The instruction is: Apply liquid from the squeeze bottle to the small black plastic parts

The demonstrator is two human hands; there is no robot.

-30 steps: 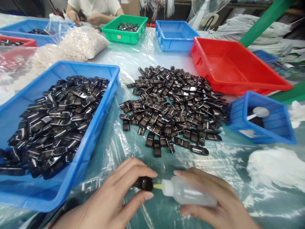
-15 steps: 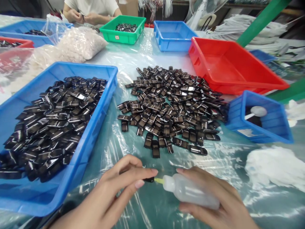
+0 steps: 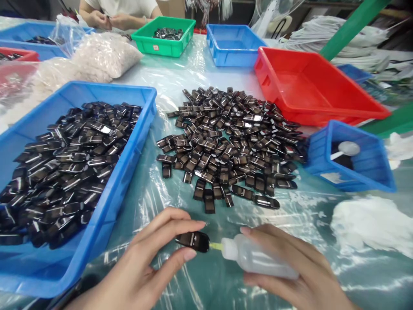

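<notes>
- The left hand (image 3: pixel 155 252) pinches a glossy dark piece (image 3: pixel 194 241) between thumb and fingers, low over the worktop (image 3: pixel 219 284); the piece lies roughly level, its rounded end pointing at the right hand (image 3: pixel 295 260);
- the right hand is curled around a translucent squeeze bottle (image 3: pixel 258 258), thumb on one side and fingers on the other; the bottle lies on its side in the grip, its white cap facing the left hand;
- a thin yellow-green tip (image 3: pixel 215 246) runs from the cap to the rounded end of the piece; whether the two touch, I cannot tell;
- beyond the hands, a loose pile of similar dark pieces (image 3: pixel 226 146) spreads over the clear sheeting on the worktop;
- to the left stands a large blue tray (image 3: pixel 129 172), heaped with more of them;
- to the right of the pile are a red bin (image 3: pixel 319 90) and a small blue bin (image 3: pixel 322 168), with a white spoon (image 3: pixel 349 148) in the latter; a crumpled white cloth (image 3: pixel 371 224) lies nearer;
- at the back are a part-filled green bin (image 3: pixel 171 48), a plastic bag of pale bits (image 3: pixel 108 56) and another person's hands (image 3: pixel 121 20), close together.
</notes>
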